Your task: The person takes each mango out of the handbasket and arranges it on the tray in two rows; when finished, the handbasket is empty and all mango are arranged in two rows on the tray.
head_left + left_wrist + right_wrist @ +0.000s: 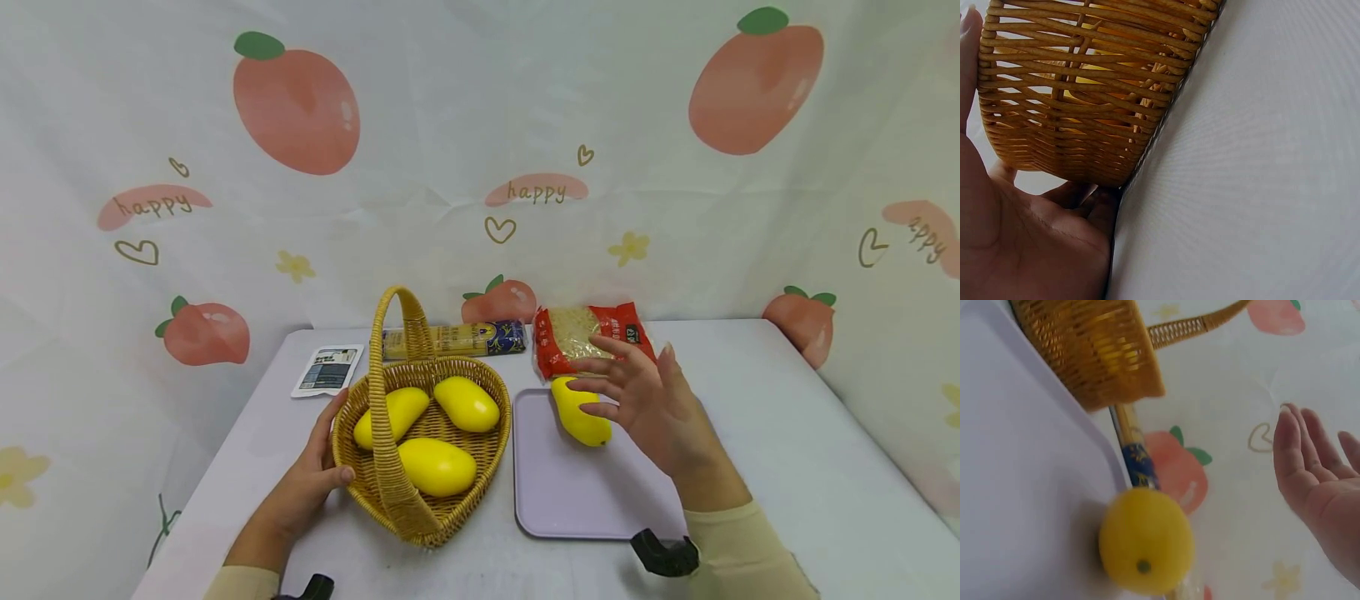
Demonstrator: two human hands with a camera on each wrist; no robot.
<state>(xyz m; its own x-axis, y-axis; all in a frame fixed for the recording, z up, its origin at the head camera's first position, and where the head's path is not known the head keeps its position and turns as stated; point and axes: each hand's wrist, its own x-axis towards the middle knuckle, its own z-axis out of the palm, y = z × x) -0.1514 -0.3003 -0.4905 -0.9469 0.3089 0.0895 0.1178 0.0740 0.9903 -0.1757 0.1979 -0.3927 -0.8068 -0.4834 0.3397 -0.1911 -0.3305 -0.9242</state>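
A heart-shaped wicker basket (495, 467) with a tall handle stands on the table, holding three yellow mangoes: one on the left (407, 408), one at the back right (467, 405) and one in front (438, 467). My left hand (303, 483) holds the basket's left side, thumb at the rim and fingers round the outer wall; in the left wrist view some fingertips are hidden behind the weave. Another mango (581, 417) lies on the lilac tray (570, 500). Over the tray's right part my right hand (660, 408) is raised, fingers extended and holding nothing, apart from that mango (1146, 540).
Behind the basket lies a long yellow-and-blue packet (480, 339), partly covered by the handle. A red bag with a clear window (573, 333) lies behind the tray. At the back left is a small white packet (327, 371). A printed cloth (420, 225) hangs behind the table.
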